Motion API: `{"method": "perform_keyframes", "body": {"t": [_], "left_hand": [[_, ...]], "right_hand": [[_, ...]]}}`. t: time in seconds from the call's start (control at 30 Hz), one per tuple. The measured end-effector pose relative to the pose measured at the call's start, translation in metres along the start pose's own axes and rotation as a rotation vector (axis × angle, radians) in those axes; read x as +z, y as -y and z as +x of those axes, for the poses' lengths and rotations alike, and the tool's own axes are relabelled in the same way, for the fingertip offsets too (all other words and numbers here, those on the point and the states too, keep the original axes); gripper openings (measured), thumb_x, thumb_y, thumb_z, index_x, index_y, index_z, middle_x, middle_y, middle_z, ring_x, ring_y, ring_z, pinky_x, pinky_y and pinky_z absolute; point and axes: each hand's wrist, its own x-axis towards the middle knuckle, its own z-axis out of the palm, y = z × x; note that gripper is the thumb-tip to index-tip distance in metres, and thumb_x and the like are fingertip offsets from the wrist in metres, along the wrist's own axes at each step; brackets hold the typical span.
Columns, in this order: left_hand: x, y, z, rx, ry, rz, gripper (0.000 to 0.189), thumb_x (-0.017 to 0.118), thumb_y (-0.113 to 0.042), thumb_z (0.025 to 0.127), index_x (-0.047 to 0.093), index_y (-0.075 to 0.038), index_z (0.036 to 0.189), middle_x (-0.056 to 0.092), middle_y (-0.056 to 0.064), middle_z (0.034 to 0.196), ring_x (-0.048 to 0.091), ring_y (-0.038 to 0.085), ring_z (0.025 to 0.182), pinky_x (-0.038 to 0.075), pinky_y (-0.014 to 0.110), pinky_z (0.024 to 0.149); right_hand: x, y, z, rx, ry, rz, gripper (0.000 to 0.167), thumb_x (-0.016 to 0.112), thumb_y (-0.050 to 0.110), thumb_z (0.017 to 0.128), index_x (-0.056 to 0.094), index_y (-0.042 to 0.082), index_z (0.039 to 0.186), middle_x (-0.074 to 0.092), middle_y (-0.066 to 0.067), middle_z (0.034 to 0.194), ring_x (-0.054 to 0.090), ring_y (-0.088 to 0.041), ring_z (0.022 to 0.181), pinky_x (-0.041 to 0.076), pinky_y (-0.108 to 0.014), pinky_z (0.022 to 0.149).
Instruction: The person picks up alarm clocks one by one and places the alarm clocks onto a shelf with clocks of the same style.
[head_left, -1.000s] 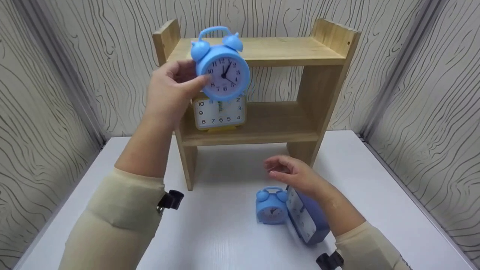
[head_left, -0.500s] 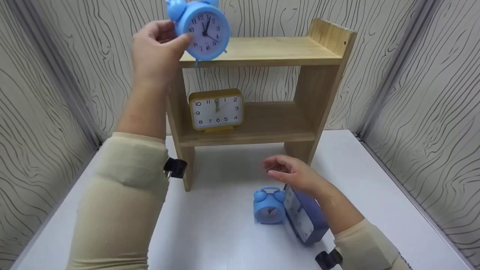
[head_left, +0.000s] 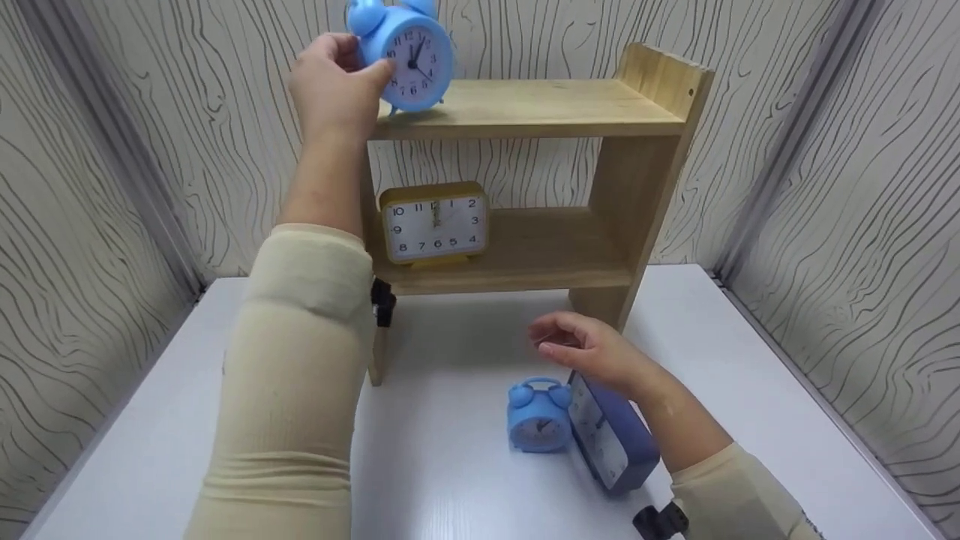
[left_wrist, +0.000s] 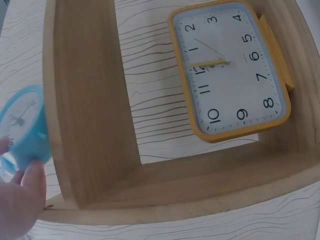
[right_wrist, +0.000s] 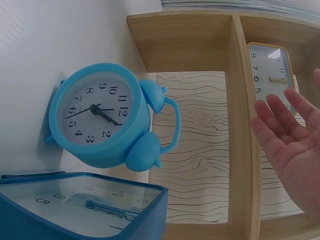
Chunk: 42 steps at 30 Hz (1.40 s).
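My left hand (head_left: pixel 334 90) grips a light blue twin-bell alarm clock (head_left: pixel 416 67) by its left side, thumb at the front rim. The clock is upright at the left end of the wooden shelf's (head_left: pixel 555 105) top board, its feet at or just above the wood; its handle is cut off by the head view's edge. In the left wrist view this clock (left_wrist: pixel 25 125) appears beyond the board. My right hand (head_left: pixel 589 349) hangs loosely curled, holding nothing, above another light blue alarm clock (head_left: pixel 538 427) and a dark blue rectangular clock (head_left: pixel 619 435), both on the table.
A yellow rectangular clock (head_left: pixel 435 225) stands at the left of the middle shelf. The shelf unit stands on a white table (head_left: pixel 442 465). Wood-patterned wall panels (head_left: pixel 847 225) enclose the back and both sides.
My left hand has raised the light blue alarm clock from in front of the middle shelf to the top board, then shifted slightly right. My right hand has stayed in place.
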Motion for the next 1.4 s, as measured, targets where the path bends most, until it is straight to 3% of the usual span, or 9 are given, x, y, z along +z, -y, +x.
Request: {"method": "perform_keyframes", "body": {"t": [0.37, 0.53, 0.77, 1.0, 1.3, 1.4], "left_hand": [[0.010, 0.006, 0.006, 0.028, -0.029, 0.139, 0.047, 0.061, -0.027, 0.087, 0.048, -0.014, 0.130, 0.052, 0.004, 0.127, 0.049, 0.011, 0.117, 0.038, 0.016, 0.096], [0.016, 0.009, 0.008, 0.055, -0.038, 0.175, 0.052, 0.061, -0.018, 0.087, 0.041, -0.014, 0.135, 0.047, 0.006, 0.128, 0.046, 0.011, 0.118, 0.037, 0.014, 0.096], [0.021, 0.010, 0.012, 0.030, -0.046, 0.215, 0.056, 0.060, -0.015, 0.087, 0.036, -0.016, 0.139, 0.044, 0.005, 0.129, 0.044, 0.011, 0.120, 0.035, 0.013, 0.097], [0.022, 0.010, 0.011, 0.012, -0.039, 0.345, 0.051, 0.056, -0.017, 0.090, 0.038, -0.016, 0.138, 0.044, 0.001, 0.137, 0.040, 0.012, 0.127, 0.033, 0.016, 0.100], [0.020, 0.009, 0.009, 0.017, -0.019, 0.328, 0.047, 0.057, -0.017, 0.090, 0.042, -0.017, 0.134, 0.048, 0.002, 0.134, 0.043, 0.012, 0.125, 0.035, 0.015, 0.098], [0.018, 0.009, 0.008, 0.013, -0.008, 0.323, 0.050, 0.057, -0.018, 0.089, 0.040, -0.017, 0.136, 0.047, 0.002, 0.135, 0.042, 0.012, 0.125, 0.035, 0.015, 0.098]], "right_hand": [[0.003, -0.002, 0.000, -0.018, 0.003, 0.010, 0.039, 0.057, 0.029, 0.090, 0.053, 0.006, 0.121, 0.056, -0.009, 0.116, 0.053, -0.025, 0.108, 0.046, -0.034, 0.092], [0.003, -0.003, 0.001, -0.030, 0.000, 0.031, 0.036, 0.056, 0.024, 0.090, 0.053, 0.004, 0.120, 0.056, -0.011, 0.115, 0.053, -0.025, 0.107, 0.046, -0.032, 0.091], [0.002, -0.003, 0.001, -0.008, -0.008, 0.008, 0.037, 0.057, 0.028, 0.090, 0.053, 0.009, 0.121, 0.056, -0.007, 0.117, 0.053, -0.023, 0.108, 0.046, -0.034, 0.092], [0.000, -0.003, 0.001, 0.000, -0.007, 0.015, 0.038, 0.057, 0.029, 0.089, 0.053, 0.009, 0.121, 0.056, -0.008, 0.117, 0.053, -0.023, 0.109, 0.046, -0.035, 0.093], [0.000, -0.003, 0.002, -0.006, -0.002, 0.017, 0.039, 0.058, 0.030, 0.089, 0.053, 0.008, 0.121, 0.056, -0.007, 0.117, 0.053, -0.024, 0.109, 0.046, -0.033, 0.092], [0.000, -0.004, 0.004, -0.042, 0.006, 0.018, 0.038, 0.057, 0.027, 0.090, 0.053, 0.005, 0.121, 0.056, -0.010, 0.116, 0.053, -0.028, 0.109, 0.046, -0.030, 0.091]]}}
